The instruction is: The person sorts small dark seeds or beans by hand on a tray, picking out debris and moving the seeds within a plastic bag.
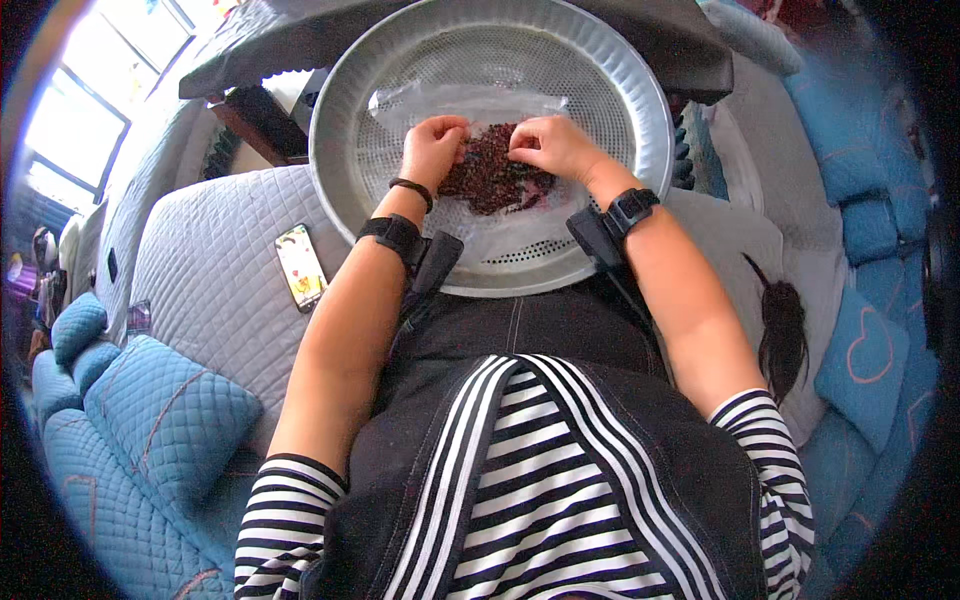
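Note:
A large round metal tray (345, 150) with a perforated bottom rests at my lap. Inside it lies a clear plastic bag or sheet (520, 100), with a heap of small dark red-brown grains (490, 185), perhaps peppercorns, spread on it. My left hand (437, 150) is at the heap's left edge, fingers curled together in a pinch. Over the heap's right side, my right hand (555, 148) also pinches, thumb against fingers. Whatever sits between the fingertips of either hand is too small to make out.
A phone (301, 267) with a lit screen lies on the grey quilted seat (200, 240) to the left. Blue quilted cushions (165, 420) line both sides. Beyond the tray is a table with a dark cover (270, 50). A dark hair-like bundle (783, 335) lies at right.

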The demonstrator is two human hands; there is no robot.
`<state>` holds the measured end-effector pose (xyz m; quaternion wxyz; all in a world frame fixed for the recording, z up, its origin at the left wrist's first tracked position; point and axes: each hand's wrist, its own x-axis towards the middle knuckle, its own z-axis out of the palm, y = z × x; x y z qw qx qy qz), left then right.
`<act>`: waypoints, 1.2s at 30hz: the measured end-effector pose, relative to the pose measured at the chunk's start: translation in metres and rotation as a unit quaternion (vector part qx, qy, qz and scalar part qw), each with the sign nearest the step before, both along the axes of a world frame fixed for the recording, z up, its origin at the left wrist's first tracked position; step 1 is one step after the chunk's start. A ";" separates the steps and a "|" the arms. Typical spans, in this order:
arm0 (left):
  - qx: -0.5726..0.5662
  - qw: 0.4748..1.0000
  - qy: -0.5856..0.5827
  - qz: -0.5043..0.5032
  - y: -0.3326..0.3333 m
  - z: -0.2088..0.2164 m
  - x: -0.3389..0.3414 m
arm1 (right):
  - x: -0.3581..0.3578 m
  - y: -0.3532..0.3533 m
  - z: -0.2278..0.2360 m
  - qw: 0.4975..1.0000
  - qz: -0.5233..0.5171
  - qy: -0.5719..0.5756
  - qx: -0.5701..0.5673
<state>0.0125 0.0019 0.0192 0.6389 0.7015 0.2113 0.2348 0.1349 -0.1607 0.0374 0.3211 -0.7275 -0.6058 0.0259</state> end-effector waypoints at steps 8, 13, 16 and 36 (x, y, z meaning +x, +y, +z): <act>0.128 0.972 -0.077 0.181 0.024 -0.015 0.003 | 0.010 0.002 -0.006 0.987 -0.122 0.010 0.105; 0.152 0.939 -0.003 0.309 0.030 -0.014 0.000 | 0.015 -0.006 -0.001 0.919 -0.376 -0.102 0.065; 0.161 0.908 0.035 0.385 0.038 -0.023 0.000 | 0.019 -0.006 -0.002 0.908 -0.417 -0.043 -0.001; 0.016 0.967 0.062 0.248 0.049 -0.026 -0.001 | 0.035 -0.006 -0.006 0.800 -0.317 0.504 0.078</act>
